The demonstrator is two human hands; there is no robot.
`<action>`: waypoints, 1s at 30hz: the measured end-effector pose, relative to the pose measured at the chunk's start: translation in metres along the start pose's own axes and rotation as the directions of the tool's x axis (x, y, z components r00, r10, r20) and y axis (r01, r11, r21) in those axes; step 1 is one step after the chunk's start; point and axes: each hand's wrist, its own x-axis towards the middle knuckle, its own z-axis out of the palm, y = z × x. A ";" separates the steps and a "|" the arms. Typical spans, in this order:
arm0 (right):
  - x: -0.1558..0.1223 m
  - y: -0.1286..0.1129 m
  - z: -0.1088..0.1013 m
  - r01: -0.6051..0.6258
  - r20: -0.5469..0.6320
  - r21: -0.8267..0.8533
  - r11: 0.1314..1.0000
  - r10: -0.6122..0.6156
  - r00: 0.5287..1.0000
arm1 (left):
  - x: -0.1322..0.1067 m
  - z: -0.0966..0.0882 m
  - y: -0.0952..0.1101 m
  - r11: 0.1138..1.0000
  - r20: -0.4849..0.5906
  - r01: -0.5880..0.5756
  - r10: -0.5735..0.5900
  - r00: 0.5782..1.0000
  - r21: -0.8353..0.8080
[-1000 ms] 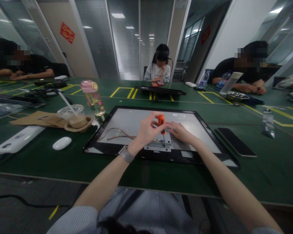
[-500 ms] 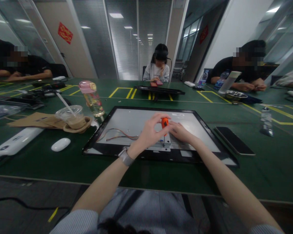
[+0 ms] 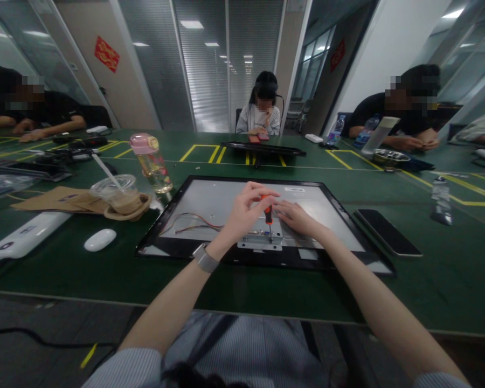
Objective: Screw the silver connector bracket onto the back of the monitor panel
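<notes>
A black-framed monitor panel (image 3: 210,202) lies face down on the green table in front of me, its grey metal back up. My left hand (image 3: 246,213) is closed round the orange handle of a small screwdriver (image 3: 269,216), held upright with its tip on a small metal bracket (image 3: 261,241) near the panel's front edge. My right hand (image 3: 293,217) rests beside the screwdriver, fingers flat on the panel next to the bracket. Red and white wires (image 3: 192,222) trail across the panel's left part.
A white mouse (image 3: 99,239), a plastic cup with a straw (image 3: 115,193) and a pink-lidded bottle (image 3: 151,161) stand to the left. A dark phone (image 3: 388,233) lies right of the panel. Another panel (image 3: 264,149) lies farther back. Other people sit round the table.
My left hand's fingers have shifted round the screwdriver handle, covering more of it; the tool stays upright on the bracket. My right hand has hardly moved.
</notes>
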 end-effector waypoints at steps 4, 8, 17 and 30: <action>-0.001 0.000 -0.002 0.012 -0.003 0.011 1.000 -0.012 1.000 | 0.001 -0.003 0.000 0.999 0.041 0.046 -0.045 0.998 -0.021; -0.002 0.000 -0.003 0.017 0.001 0.030 0.999 -0.017 1.000 | 0.002 -0.002 -0.007 0.986 0.096 0.104 -0.092 0.991 -0.133; -0.001 0.000 0.000 0.017 -0.015 0.010 1.000 -0.016 1.000 | 0.002 -0.005 -0.008 0.996 0.006 0.064 -0.064 0.998 -0.067; 0.000 -0.001 0.001 0.010 -0.019 -0.004 1.000 -0.010 1.000 | 0.001 -0.005 -0.003 0.999 0.054 0.018 -0.016 0.998 -0.027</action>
